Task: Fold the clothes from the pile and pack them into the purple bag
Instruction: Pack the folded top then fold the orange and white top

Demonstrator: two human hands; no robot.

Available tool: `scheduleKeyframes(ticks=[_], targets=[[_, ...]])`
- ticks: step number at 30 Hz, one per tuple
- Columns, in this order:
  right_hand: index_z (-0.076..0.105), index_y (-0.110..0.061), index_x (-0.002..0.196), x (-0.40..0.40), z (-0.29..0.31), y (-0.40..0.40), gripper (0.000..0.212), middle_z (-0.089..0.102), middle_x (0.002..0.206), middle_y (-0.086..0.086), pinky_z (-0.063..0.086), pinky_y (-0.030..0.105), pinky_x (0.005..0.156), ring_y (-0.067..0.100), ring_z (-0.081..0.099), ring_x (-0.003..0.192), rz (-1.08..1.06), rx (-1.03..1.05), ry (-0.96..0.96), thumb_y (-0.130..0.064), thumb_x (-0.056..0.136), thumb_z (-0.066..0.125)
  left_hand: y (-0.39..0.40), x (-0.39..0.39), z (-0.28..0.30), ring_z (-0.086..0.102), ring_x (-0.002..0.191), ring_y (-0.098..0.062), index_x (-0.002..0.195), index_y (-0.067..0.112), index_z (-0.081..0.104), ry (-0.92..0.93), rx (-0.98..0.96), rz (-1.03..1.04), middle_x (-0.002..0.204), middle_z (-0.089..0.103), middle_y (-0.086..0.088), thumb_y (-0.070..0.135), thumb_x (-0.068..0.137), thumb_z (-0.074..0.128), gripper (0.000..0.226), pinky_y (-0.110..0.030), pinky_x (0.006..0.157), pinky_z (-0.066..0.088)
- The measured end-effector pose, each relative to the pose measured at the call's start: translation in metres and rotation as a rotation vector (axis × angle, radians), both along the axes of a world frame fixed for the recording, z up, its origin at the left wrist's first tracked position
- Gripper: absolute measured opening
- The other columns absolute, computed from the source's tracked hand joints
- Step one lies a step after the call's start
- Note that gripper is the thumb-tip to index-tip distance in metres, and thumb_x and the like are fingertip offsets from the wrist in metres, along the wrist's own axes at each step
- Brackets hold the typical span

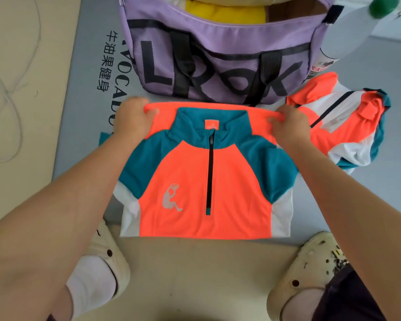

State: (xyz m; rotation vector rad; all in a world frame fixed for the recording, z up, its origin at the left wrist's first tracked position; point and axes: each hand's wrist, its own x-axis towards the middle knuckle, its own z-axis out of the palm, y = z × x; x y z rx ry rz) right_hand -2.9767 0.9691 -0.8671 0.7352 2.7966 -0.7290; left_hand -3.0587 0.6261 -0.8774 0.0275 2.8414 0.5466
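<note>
While both hands pinch the far edge of the orange shirt (204,181), the shirt lies flat on the grey mat (380,193), its near edge at the mat's near edge. The left hand (132,119) holds the far left corner, and the right hand (289,126) holds the far right corner. Fingers and thumbs curl tight round the cloth.

The shirt is orange, teal and white, with a black zip running toward the person. Its long way runs left to right between the hands. The purple bag (218,59) sits just past the hands, toward the mat's far edge, with its mouth open. Something yellow (225,12) is already inside. So the bag lies straight ahead, and both hands look about as near to it.

Big black letters on the bag seem to say "LRok". Writing on the mat reads "牛油果健身" and part of "AVOCADO". A small silver figure is printed on the shirt's chest.

More clothes (347,126) like it wait in a heap on the right, touching the bag.
</note>
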Motion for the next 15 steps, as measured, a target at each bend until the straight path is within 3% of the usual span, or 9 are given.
scheduleKeyframes(ticks=[1,3,7,9,11,13,15], targets=[[0.061,0.001,0.105,0.000,0.004,-0.005,0.022,0.063,0.105,0.025,0.037,0.038,0.082,0.038,0.057,0.099,-0.006,-0.022,0.070,-0.004,0.084,0.053,0.002,0.002,0.002,0.055,0.093,-0.036,0.095,0.007,0.061,0.035,0.026,0.007,0.107,0.058,-0.017,0.025,0.092,0.059,0.018,-0.041,0.074,0.039],[0.057,-0.002,0.111,0.009,0.011,-0.014,0.030,0.057,0.113,0.021,0.039,0.040,0.083,0.035,0.055,0.097,-0.016,-0.042,0.194,-0.002,0.082,0.050,0.005,0.014,0.007,0.054,0.106,-0.035,0.117,0.012,0.058,0.111,0.058,-0.011,0.125,0.052,-0.014,0.020,0.089,0.059,0.029,-0.046,0.084,0.044],[0.058,-0.003,0.107,0.046,0.005,-0.020,0.025,0.055,0.114,0.018,0.045,0.046,0.080,0.037,0.056,0.097,0.095,-0.025,0.162,-0.007,0.083,0.059,0.033,0.077,0.014,0.051,0.109,-0.037,0.117,0.009,0.061,0.174,0.028,-0.262,0.125,0.055,-0.015,0.018,0.083,0.062,0.035,-0.049,0.086,0.045],[0.057,-0.005,0.113,0.063,-0.002,-0.018,0.033,0.055,0.119,0.015,0.045,0.047,0.086,0.036,0.055,0.106,0.189,-0.035,0.020,-0.015,0.083,0.068,0.058,0.116,0.013,0.051,0.113,-0.035,0.118,0.013,0.064,0.083,0.043,-0.434,0.130,0.056,-0.012,0.022,0.083,0.063,0.036,-0.047,0.088,0.044],[0.053,-0.010,0.122,0.072,-0.008,-0.011,0.049,0.052,0.126,0.011,0.040,0.048,0.094,0.033,0.051,0.116,0.251,0.092,-0.120,-0.029,0.081,0.072,0.080,0.146,0.010,0.043,0.129,-0.031,0.129,0.019,0.060,-0.063,0.041,-0.557,0.144,0.047,-0.009,0.030,0.087,0.061,0.044,-0.046,0.097,0.040],[0.047,-0.015,0.127,0.075,-0.010,0.000,0.058,0.052,0.128,0.008,0.033,0.048,0.096,0.030,0.052,0.116,0.273,0.220,-0.223,-0.040,0.081,0.072,0.093,0.163,0.004,0.021,0.146,-0.026,0.143,0.026,0.046,-0.234,0.009,-0.573,0.159,0.027,-0.001,0.040,0.092,0.055,0.054,-0.045,0.108,0.030],[0.049,-0.016,0.124,0.072,-0.008,0.013,0.056,0.058,0.120,0.008,0.031,0.046,0.095,0.030,0.057,0.109,0.270,0.267,-0.292,-0.046,0.082,0.069,0.099,0.167,0.000,0.004,0.151,-0.022,0.149,0.031,0.034,-0.341,-0.050,-0.553,0.164,0.010,0.005,0.047,0.095,0.050,0.059,-0.046,0.114,0.023]])
